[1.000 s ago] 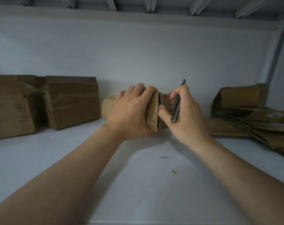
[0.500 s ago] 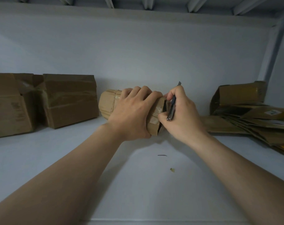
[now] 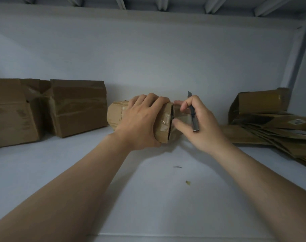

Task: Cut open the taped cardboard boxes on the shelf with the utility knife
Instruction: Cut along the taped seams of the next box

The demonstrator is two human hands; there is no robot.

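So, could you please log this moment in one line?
left hand: grips box | right hand: holds knife, pinches end flap | blade: up

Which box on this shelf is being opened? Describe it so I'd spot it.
On the white shelf, look between the two larger boxes at left and the flattened cardboard pile at right. The small box there is the only one held: the left hand grips it, and the right hand, holding the utility knife, touches its taped end.
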